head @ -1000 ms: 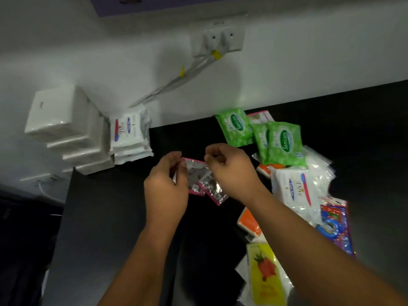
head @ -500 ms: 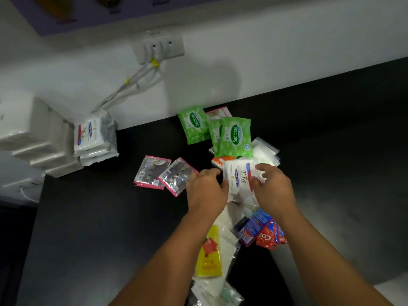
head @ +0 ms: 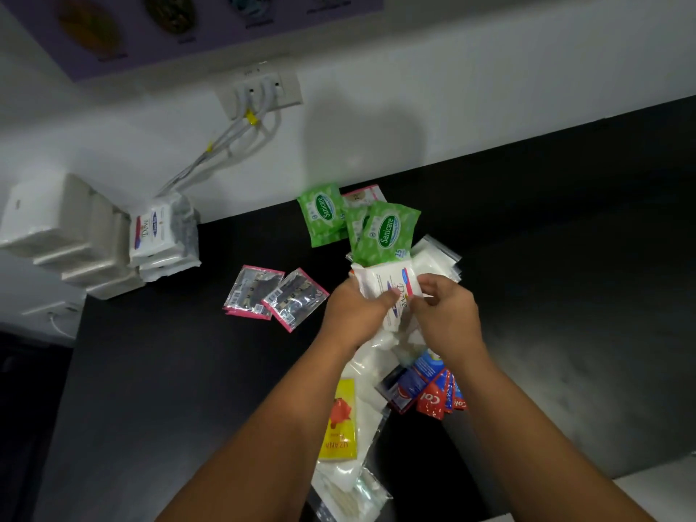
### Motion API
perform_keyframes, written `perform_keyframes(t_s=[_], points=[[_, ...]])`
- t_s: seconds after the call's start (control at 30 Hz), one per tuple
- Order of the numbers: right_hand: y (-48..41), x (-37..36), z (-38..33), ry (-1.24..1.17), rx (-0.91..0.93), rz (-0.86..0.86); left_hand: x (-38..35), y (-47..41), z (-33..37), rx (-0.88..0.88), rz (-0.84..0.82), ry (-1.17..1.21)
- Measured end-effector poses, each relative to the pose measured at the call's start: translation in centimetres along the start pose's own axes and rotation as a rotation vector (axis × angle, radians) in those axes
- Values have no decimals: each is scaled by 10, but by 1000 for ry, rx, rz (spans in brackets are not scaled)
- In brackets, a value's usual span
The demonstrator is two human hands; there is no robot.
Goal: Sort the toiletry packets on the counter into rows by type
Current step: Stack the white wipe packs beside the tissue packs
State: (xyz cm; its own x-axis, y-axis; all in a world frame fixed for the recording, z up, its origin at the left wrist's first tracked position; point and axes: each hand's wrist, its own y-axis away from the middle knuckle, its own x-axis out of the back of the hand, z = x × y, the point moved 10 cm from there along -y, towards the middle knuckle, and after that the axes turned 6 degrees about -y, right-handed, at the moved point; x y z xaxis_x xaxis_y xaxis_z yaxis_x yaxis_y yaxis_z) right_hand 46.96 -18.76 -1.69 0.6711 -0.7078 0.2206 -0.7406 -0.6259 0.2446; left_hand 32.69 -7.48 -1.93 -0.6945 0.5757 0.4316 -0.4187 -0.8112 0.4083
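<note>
At frame centre the left hand (head: pixel 356 310) and right hand (head: pixel 446 314) both pinch one white Dove packet (head: pixel 388 284), held just over the mixed pile on the black counter (head: pixel 169 371). Two pink-edged packets (head: pixel 252 292) lie side by side to the left. A Dove stack (head: pixel 158 235) sits at upper left. Clear bags (head: pixel 350 491) at bottom centre hold white items.
</note>
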Motion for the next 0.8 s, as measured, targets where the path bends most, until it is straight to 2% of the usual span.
perform_keyframes(t_s=[0.1,0.2,0.3,0.4,0.5,0.6,0.73,0.8], points=[[6,-18,-13,-214,30,-61,29,6,3,-6,52,151],[12,-47,-16,-382,-55,-134,61,13,1,-48,92,412],[25,-96,-16,-525,-210,-343,94,24,-7,-107,149,609],[36,-137,-31,-581,-224,-493,122,34,-20,-135,150,700],[36,-169,-50,-679,-190,-595,161,39,-38,-141,193,675],[30,-192,-63,-495,-115,-639,206,39,-49,-150,200,525],[29,-233,-88,-251,5,-728,246,35,-65,-160,81,204],[26,-254,-102,-187,44,-713,260,32,-79,-136,49,180]])
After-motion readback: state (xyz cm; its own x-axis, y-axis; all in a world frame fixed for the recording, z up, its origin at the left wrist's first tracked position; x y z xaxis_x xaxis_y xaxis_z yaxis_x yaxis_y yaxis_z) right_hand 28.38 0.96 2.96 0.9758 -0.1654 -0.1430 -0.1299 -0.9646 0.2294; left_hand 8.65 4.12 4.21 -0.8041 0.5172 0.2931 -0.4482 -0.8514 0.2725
